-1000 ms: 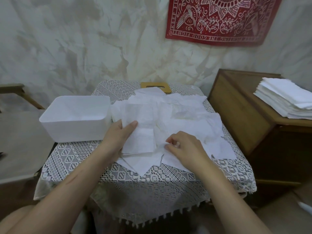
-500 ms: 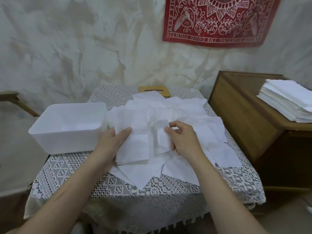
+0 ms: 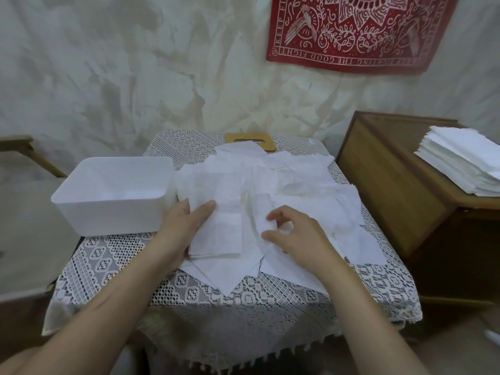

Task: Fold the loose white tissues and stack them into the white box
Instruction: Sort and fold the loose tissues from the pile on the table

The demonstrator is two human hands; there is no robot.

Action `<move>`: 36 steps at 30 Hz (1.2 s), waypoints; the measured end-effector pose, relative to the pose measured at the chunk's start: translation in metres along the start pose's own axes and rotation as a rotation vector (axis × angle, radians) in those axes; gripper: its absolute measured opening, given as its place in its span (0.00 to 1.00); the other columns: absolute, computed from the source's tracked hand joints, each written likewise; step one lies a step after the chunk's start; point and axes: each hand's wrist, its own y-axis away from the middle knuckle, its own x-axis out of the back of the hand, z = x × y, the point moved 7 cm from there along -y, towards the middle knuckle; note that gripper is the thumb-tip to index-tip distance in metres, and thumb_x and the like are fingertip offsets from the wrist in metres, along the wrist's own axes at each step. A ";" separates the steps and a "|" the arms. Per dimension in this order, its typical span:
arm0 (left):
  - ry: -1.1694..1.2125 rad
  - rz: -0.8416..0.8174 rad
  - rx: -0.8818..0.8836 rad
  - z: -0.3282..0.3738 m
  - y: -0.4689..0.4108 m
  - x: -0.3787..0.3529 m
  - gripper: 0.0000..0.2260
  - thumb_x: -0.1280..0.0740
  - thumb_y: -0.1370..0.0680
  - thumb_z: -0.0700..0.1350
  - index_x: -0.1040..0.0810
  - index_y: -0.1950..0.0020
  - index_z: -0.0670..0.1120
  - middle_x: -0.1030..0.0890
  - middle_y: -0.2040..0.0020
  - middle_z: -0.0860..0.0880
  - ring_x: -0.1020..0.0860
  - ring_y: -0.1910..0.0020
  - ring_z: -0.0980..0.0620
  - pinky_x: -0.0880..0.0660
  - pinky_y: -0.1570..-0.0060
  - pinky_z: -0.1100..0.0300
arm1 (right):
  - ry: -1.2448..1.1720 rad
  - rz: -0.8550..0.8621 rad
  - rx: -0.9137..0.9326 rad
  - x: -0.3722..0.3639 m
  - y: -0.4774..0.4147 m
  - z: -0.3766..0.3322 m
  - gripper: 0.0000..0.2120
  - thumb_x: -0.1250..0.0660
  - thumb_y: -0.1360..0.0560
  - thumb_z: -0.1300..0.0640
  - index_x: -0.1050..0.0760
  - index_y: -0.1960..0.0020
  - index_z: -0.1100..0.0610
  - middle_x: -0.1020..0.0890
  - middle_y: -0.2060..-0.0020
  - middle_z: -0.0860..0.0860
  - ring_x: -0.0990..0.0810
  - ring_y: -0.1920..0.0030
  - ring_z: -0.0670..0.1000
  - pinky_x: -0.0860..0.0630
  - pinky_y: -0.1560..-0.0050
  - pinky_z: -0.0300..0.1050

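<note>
The right hand (image 3: 293, 235) has brought the flap of a thin white paper tissue (image 3: 216, 234) down and leftward, still pinching it over the pile mid-table. The left hand (image 3: 184, 228) lies flat, pinning it. This fold looks nearly closed. The white plastic box (image 3: 108, 217) at the lace-covered table's (image 3: 243, 293) left edge appears empty.

Mottled pale wall (image 3: 121, 77), red patterned hanging (image 3: 357, 31), wooden cabinet (image 3: 392, 190) right of lace-covered table (image 3: 270, 296)
</note>
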 end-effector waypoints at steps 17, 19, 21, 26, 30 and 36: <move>0.000 -0.025 -0.006 0.008 0.005 0.001 0.10 0.33 0.17 0.46 0.19 0.38 0.46 0.13 0.45 0.47 0.14 0.46 0.46 0.20 0.45 0.47 | 0.016 0.337 0.150 0.024 -0.014 -0.020 0.03 0.33 0.20 0.51 0.20 0.48 0.48 0.18 0.61 0.41 0.20 0.57 0.41 0.25 0.55 0.47; 0.015 -0.024 -0.010 0.010 0.005 0.002 0.11 0.33 0.17 0.45 0.20 0.37 0.44 0.13 0.45 0.46 0.14 0.46 0.45 0.20 0.46 0.48 | -0.101 0.365 0.172 0.028 -0.019 -0.023 0.04 0.32 0.21 0.51 0.18 0.48 0.46 0.16 0.60 0.41 0.19 0.56 0.45 0.21 0.51 0.51; 0.028 -0.023 -0.014 0.012 0.006 0.002 0.10 0.34 0.17 0.44 0.19 0.38 0.43 0.13 0.45 0.45 0.14 0.46 0.45 0.19 0.50 0.50 | -0.270 0.363 0.195 0.030 -0.023 -0.027 0.04 0.32 0.21 0.53 0.18 0.50 0.47 0.16 0.58 0.38 0.18 0.55 0.44 0.17 0.52 0.55; 0.093 -0.040 -0.008 0.018 0.009 0.002 0.09 0.35 0.16 0.42 0.19 0.39 0.44 0.12 0.48 0.46 0.13 0.51 0.49 0.17 0.60 0.59 | -0.549 0.337 0.250 0.039 -0.021 -0.041 0.08 0.34 0.18 0.61 0.20 0.51 0.51 0.17 0.58 0.50 0.21 0.59 0.50 0.20 0.66 0.46; 0.115 -0.058 -0.015 0.023 0.007 0.003 0.09 0.36 0.16 0.42 0.20 0.38 0.44 0.12 0.47 0.47 0.13 0.51 0.50 0.17 0.60 0.59 | -0.642 0.272 0.172 0.037 -0.023 -0.037 0.05 0.34 0.18 0.60 0.20 0.51 0.53 0.15 0.64 0.49 0.19 0.64 0.48 0.24 0.65 0.39; 0.057 -0.067 0.010 0.015 0.008 -0.002 0.08 0.35 0.16 0.44 0.20 0.39 0.45 0.12 0.50 0.48 0.13 0.53 0.49 0.17 0.60 0.55 | -0.371 0.164 -0.046 0.016 -0.035 -0.004 0.03 0.28 0.22 0.54 0.18 0.49 0.52 0.13 0.58 0.48 0.14 0.55 0.51 0.18 0.53 0.48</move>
